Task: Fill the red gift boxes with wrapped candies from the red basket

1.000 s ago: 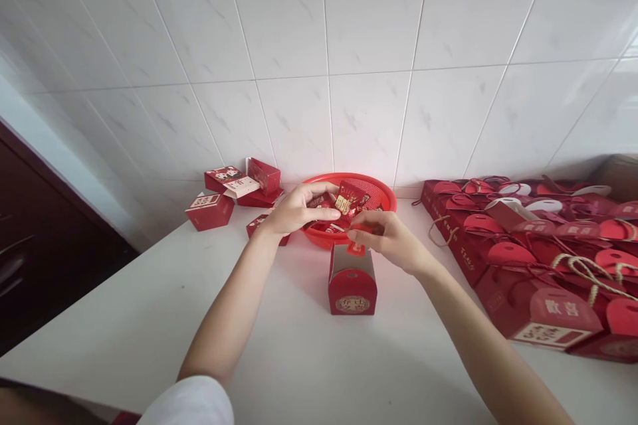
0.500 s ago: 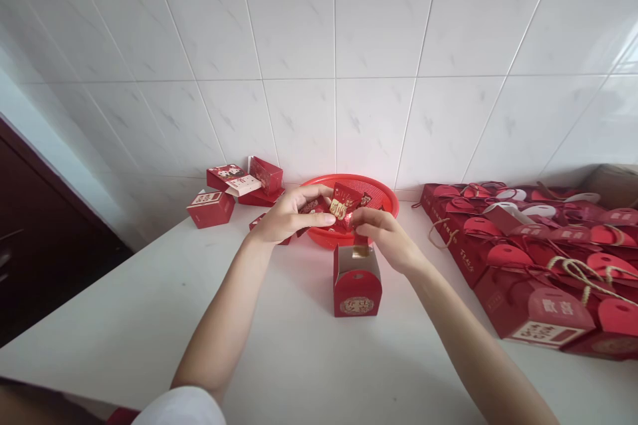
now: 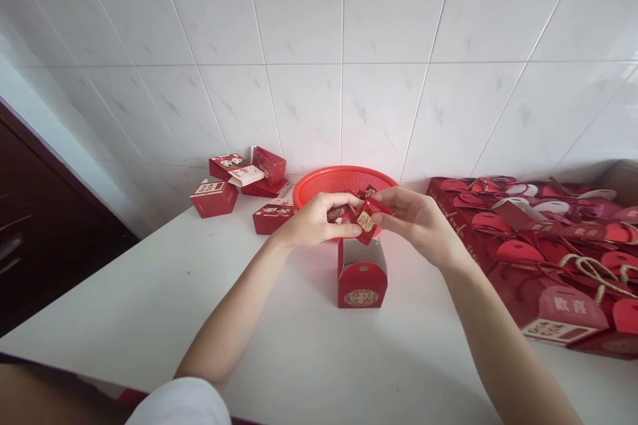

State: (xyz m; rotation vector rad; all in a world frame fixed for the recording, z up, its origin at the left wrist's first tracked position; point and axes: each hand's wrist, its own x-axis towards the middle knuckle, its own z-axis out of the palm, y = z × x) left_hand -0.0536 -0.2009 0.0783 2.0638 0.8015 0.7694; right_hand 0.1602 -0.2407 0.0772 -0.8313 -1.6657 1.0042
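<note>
In front of me, my left hand (image 3: 319,218) is closed with thumb and fingers around small wrapped red candy packets (image 3: 341,214). My right hand (image 3: 416,220) pinches a shiny red candy packet (image 3: 367,219) with gold print, its left edge at my left fingertips. Just below both hands, a small red gift box (image 3: 362,285) stands upright on the table with its top open and a round gold pattern on its front. Its inside is mostly out of sight. Behind the hands sits a red plastic basket (image 3: 319,180), partly covered by them, with a dark red packet (image 3: 369,191) showing.
Left of the basket lie several red boxes, including a printed one (image 3: 273,218) and one near the table's edge (image 3: 214,200). Rows of red boxes with rope handles (image 3: 553,305) cover the right side. A tiled wall (image 3: 304,113) rises behind the white table (image 3: 279,345).
My right hand has risen from the box opening, where a gold-brown piece was, and now grips the red packet. The hands have come together above the box. The view has shifted slightly.
</note>
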